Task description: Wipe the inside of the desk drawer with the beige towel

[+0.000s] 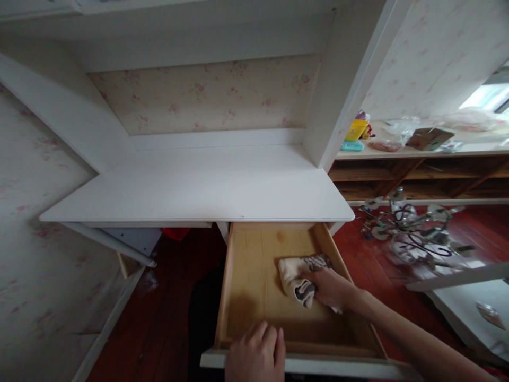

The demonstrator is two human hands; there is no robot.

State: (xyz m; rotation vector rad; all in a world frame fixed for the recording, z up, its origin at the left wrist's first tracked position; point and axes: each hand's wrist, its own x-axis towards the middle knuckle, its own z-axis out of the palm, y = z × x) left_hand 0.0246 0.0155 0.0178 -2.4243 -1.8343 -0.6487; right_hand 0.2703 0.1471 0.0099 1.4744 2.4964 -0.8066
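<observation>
Head view: right fingers (315, 277) seem closed on the cloth (291, 268); press it flat beneath them, left fingers (259, 335) holding the drawer front (326, 366).

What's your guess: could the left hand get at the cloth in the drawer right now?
Probably yes: the left hand is curled over the drawer front, and nothing visible lies between it and the cloth, though the right hand covers part of the cloth.
</observation>
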